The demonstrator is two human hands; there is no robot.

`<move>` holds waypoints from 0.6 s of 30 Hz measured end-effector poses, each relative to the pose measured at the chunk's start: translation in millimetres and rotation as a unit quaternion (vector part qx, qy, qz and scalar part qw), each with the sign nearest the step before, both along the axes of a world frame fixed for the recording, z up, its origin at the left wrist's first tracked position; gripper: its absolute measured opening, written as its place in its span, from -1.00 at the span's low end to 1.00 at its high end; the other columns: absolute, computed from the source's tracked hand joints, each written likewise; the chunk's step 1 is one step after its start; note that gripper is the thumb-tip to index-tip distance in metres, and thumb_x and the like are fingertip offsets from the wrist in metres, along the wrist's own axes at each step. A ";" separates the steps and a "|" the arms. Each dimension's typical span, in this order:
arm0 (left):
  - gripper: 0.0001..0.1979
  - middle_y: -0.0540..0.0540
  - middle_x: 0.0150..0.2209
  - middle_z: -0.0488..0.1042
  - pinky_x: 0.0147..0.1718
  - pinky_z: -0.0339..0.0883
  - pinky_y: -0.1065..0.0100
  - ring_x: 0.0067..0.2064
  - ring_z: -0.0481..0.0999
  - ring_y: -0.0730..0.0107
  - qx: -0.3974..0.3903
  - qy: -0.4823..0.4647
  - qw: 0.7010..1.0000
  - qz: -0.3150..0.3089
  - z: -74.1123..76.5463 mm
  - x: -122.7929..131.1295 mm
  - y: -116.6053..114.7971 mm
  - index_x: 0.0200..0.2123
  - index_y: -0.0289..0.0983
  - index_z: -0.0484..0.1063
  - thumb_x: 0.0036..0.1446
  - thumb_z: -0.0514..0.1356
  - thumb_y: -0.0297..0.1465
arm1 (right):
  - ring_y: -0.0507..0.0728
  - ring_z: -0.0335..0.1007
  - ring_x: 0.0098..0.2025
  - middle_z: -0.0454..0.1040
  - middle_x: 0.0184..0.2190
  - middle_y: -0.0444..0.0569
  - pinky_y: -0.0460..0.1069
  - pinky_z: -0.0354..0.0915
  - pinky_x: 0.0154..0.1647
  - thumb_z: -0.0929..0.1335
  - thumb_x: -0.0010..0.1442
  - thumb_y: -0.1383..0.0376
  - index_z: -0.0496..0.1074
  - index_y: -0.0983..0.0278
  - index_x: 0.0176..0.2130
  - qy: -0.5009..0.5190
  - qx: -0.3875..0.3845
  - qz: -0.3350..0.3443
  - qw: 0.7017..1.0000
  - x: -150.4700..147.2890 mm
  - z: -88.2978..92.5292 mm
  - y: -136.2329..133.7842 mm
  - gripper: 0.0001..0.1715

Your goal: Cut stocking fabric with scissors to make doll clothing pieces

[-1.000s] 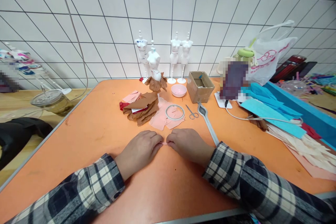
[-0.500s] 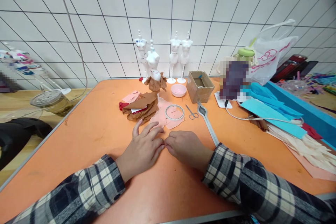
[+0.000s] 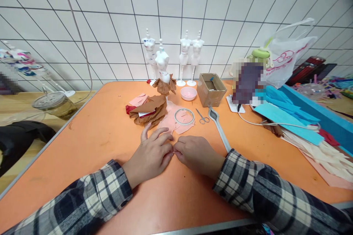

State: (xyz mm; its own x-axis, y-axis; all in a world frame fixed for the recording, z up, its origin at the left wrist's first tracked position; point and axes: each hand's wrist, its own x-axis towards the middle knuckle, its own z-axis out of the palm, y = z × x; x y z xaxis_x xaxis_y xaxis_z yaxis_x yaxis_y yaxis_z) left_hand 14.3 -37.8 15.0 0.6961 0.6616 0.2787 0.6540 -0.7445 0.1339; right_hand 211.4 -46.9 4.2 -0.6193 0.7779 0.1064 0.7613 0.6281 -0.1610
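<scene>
My left hand (image 3: 151, 153) rests low over the orange table (image 3: 110, 132), thumb and index finger pinched together, the other fingers raised and apart. Against its fingertips, my right hand (image 3: 197, 155) is closed in a pinch. Whatever lies between the fingertips is too small to make out. Just beyond the hands lie pink fabric (image 3: 171, 115) with a round hoop (image 3: 175, 116) on it, and small scissors (image 3: 203, 119) to its right. Brown crumpled fabric (image 3: 154, 107) is piled at the left of the hoop.
Several white mannequins (image 3: 162, 60) stand by the tiled wall. Near them are a pink bowl (image 3: 189, 94) and a cardboard box (image 3: 211, 95). A grey strap (image 3: 222, 134) lies beside my right sleeve. Blue sheets (image 3: 289, 119) and cream fabric (image 3: 317, 148) cover the right side.
The view has shifted very slightly. Both hands keep the same pinched pose, fingertips together, with hardly any movement.
</scene>
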 end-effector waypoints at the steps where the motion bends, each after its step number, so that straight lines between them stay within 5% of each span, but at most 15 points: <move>1: -0.81 -0.05 -0.06 0.52 0.25 -0.38 -0.28 0.19 0.31 0.07 -0.004 -0.004 1.000 -0.001 -0.1 -0.3 0.8 -0.34 -0.17 0.50 0.24 0.08 -0.40 | 0.12 0.36 -0.23 0.47 -0.27 -0.01 -0.03 0.15 -0.33 0.21 0.33 0.26 0.43 0.27 -0.20 0.008 0.000 -0.004 1.000 -0.4 1.0 0.1 -0.76; 8: -0.81 -0.07 -0.14 0.55 0.20 0.10 0.02 0.13 0.36 0.15 -0.015 -0.049 0.998 -0.024 -1.1 -8.6 11.3 -0.23 -0.20 0.49 0.27 0.06 -0.41 | 0.04 0.36 -0.32 0.51 -0.31 -0.09 -0.08 0.18 -0.29 0.30 0.26 0.24 0.43 0.25 -0.16 0.183 -0.116 -0.049 0.975 6.8 4.8 9.8 -0.82; 11: -0.83 -0.06 -0.18 0.59 0.21 0.05 0.01 0.12 0.39 0.18 0.002 -0.052 0.998 -0.019 0.1 -11.9 14.7 -0.21 -0.21 0.47 0.29 0.06 -0.42 | 0.02 0.38 -0.31 0.52 -0.21 -0.04 -0.09 0.25 -0.26 0.31 0.24 0.18 0.43 0.29 -0.09 0.329 -0.203 -0.094 0.917 13.3 7.0 17.8 -0.71; 14: -0.83 -0.01 -0.24 0.60 0.25 -0.12 -0.06 0.09 0.42 0.20 0.022 -0.051 0.998 -0.020 2.0 -13.3 14.6 -0.24 -0.19 0.47 0.29 0.06 -0.43 | 0.03 0.39 -0.33 0.52 -0.35 -0.05 -0.10 0.27 -0.28 0.27 0.26 0.18 0.47 0.34 -0.26 0.376 -0.322 -0.083 0.865 17.0 8.5 22.4 -0.70; 18: -0.82 0.05 -0.26 0.60 0.28 -0.33 -0.11 0.08 0.44 0.24 0.038 -0.041 0.998 -0.035 1.1 -14.9 10.1 -0.26 -0.17 0.46 0.30 0.06 -0.46 | 0.01 0.34 -0.43 0.46 -0.51 -0.11 -0.12 0.23 -0.37 0.33 0.18 0.24 0.45 0.34 -0.42 0.374 -0.369 -0.082 0.847 16.2 3.9 20.8 -0.77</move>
State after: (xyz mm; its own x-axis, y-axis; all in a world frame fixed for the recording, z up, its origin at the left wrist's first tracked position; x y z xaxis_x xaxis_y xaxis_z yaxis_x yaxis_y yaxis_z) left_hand -0.7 -27.7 16.1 0.7129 0.5873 0.3832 0.5892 -0.7980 0.1267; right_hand 227.5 -26.0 8.1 -0.4701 0.8726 -0.1326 0.3412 0.0411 -0.9391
